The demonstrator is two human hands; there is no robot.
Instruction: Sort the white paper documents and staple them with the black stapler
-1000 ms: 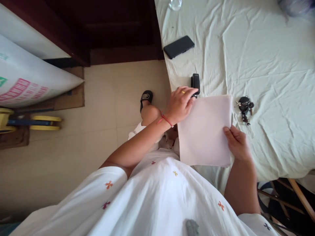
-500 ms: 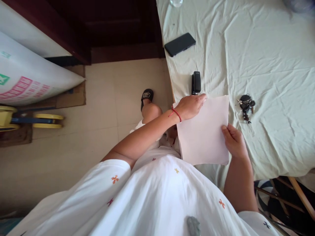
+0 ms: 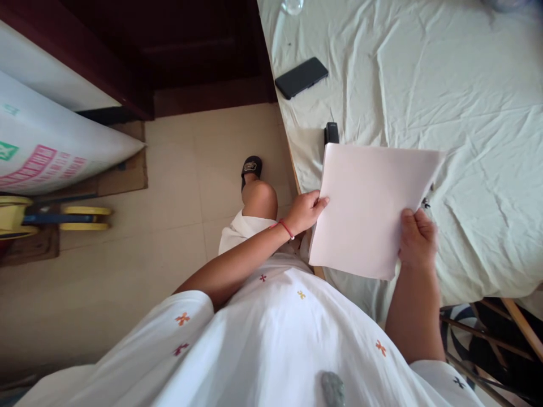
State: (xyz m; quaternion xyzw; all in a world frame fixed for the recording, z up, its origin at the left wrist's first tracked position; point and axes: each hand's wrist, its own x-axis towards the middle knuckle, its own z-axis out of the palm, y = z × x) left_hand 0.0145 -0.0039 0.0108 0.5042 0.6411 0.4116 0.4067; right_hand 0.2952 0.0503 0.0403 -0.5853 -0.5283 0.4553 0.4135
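Observation:
Both hands hold a stack of white paper point(image 3: 365, 209) above the table's near left edge. My left hand point(image 3: 305, 212), with a red string bracelet at the wrist, pinches the left side of the sheets, thumb on top. On the right side, my right hand point(image 3: 418, 237) grips the paper, also with its thumb on top and its other fingers partly underneath. Just beyond the paper's far left corner stands a black stapler point(image 3: 331, 133), its near part covered by the sheets. The bunch of keys point(image 3: 426, 202) is mostly hidden behind the paper's right edge.
A dark phone point(image 3: 301, 77) lies on the cream tablecloth point(image 3: 479, 113), with a clear glass object point(image 3: 293, 5) farther back. On the floor to the left are a large white sack point(image 3: 55, 141) and a yellow-and-blue wheeled item point(image 3: 85, 218). A dark door point(image 3: 203, 51) stands ahead.
My left hand has moved from the paper's far edge to its left side. The paper has risen and tilted, its far end now covering part of the stapler and most of the keys.

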